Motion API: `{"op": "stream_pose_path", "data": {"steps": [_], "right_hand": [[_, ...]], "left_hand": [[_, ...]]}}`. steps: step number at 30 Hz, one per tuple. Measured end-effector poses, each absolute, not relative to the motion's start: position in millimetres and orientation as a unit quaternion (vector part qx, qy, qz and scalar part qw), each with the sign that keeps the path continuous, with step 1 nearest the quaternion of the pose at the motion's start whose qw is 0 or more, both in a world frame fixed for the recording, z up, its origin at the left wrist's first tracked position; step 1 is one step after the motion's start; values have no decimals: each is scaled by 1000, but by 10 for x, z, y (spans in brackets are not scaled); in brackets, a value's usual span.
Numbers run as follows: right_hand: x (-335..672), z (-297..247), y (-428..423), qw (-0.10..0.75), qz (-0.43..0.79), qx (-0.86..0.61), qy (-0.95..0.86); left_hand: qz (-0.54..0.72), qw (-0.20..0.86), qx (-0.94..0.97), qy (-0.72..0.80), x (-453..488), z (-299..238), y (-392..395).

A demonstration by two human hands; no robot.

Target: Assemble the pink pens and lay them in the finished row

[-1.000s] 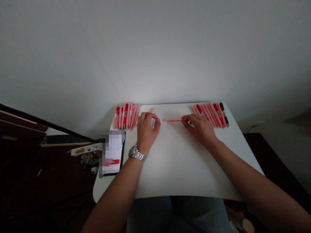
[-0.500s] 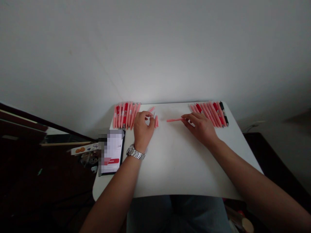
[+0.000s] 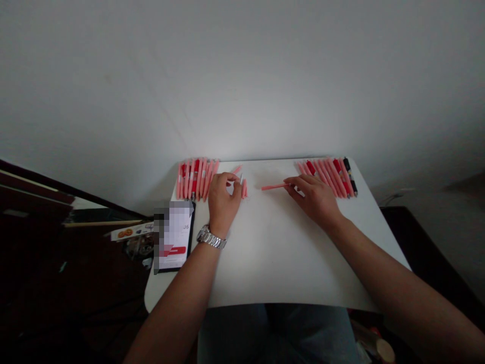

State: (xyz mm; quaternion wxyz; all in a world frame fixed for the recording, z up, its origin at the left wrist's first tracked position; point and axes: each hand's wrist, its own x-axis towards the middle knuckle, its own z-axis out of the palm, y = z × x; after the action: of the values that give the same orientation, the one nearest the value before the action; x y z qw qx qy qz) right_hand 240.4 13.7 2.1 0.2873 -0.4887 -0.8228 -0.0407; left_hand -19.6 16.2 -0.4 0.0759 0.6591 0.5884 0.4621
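My left hand (image 3: 223,194) pinches a small, slim silvery pen part (image 3: 241,178) between thumb and forefinger, pointing upward. Just right of that thumb lie short pink pen pieces (image 3: 244,189), and another pink piece (image 3: 237,169) shows behind the fingers. My right hand (image 3: 312,194) is closed at the fingertips on one end of a pink pen barrel (image 3: 273,187), held roughly level with its free end toward the left hand. The two held parts are apart.
On the white table (image 3: 276,253), a row of pink and red pens (image 3: 197,179) lies back left. Another row (image 3: 329,177), with a black pen (image 3: 350,177) at its end, lies back right. A phone (image 3: 176,237) sits by the left edge. A wall rises behind.
Both hands stay almost where they were, with the same parts in their fingers. The pink barrel has shifted very slightly to the right. A number on the phone screen differs.
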Motion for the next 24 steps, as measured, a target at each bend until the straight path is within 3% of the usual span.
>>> {"op": "stream_pose_path", "data": {"steps": [24], "right_hand": [[2403,5,136,309,-29,-503,-807]], "left_hand": [[463,72,660,587,-187,3,160]]}}
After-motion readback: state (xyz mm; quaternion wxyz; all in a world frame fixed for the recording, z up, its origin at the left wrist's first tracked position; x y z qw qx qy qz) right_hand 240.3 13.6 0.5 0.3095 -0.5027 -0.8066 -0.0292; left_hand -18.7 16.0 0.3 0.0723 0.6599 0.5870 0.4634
